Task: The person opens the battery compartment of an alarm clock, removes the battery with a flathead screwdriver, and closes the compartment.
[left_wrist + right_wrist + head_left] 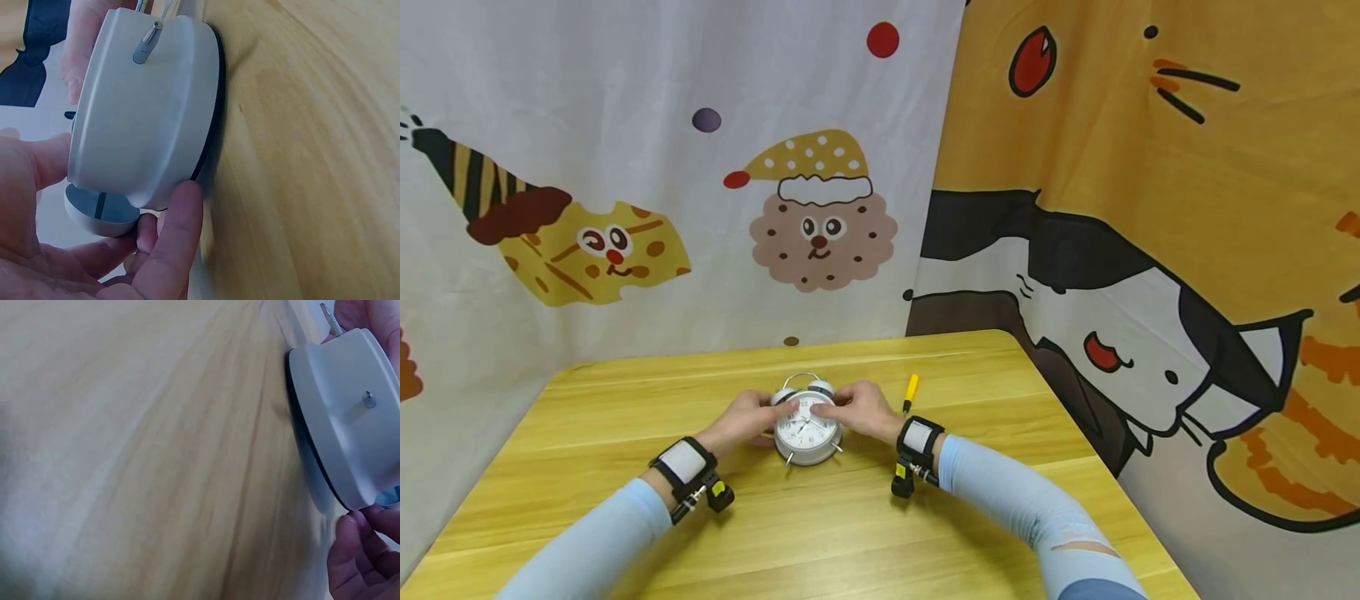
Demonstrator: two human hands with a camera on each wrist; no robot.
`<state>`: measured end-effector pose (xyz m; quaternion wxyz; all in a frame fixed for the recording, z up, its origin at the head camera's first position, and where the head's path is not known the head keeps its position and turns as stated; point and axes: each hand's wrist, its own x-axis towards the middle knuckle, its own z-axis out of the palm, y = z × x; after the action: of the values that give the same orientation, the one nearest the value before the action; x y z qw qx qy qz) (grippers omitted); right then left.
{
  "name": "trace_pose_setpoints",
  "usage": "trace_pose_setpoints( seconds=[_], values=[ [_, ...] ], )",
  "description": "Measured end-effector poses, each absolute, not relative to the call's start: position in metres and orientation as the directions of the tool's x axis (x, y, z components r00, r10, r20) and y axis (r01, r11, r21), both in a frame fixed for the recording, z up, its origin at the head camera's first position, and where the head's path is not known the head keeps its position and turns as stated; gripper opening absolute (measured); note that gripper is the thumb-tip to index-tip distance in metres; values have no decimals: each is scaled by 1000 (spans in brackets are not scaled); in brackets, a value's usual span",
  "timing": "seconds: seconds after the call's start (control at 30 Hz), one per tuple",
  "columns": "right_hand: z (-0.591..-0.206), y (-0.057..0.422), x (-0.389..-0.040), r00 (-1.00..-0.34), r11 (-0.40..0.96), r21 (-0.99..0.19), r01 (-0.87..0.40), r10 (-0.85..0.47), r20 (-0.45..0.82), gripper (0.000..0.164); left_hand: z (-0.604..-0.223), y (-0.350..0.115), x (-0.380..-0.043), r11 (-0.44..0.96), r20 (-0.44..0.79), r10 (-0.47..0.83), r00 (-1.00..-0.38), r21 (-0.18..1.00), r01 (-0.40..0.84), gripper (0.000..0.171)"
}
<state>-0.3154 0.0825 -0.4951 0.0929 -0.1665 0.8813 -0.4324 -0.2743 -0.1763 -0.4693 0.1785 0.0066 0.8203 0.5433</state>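
Observation:
A white twin-bell alarm clock (806, 439) leans back over the table, its dial turned up and its two metal feet toward me. My left hand (747, 422) grips it at the left, thumb over the dial's edge. In the left wrist view, fingers (169, 250) press the back rim beside a bell (100, 215). From the other side my right hand (867, 410) holds the clock, thumb on the front. Curled fingers (350, 559) touch its back edge in the right wrist view. Whether the back rests on the table cannot be told.
A screwdriver with a yellow handle (912, 388) lies on the wooden table (805, 533), just beyond my right wrist. Behind the table's far edge hangs a cartoon-printed curtain (647, 125). Both wrists carry strapped cameras.

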Motion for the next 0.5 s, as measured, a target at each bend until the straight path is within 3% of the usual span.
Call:
trace_pose_setpoints(
  seconds=[0.5],
  values=[
    [-495, 88, -318, -932, 602, -791, -113, -340, -126, 42, -472, -169, -286, 500, -307, 171, -936, 846, -186, 55]
  ],
)
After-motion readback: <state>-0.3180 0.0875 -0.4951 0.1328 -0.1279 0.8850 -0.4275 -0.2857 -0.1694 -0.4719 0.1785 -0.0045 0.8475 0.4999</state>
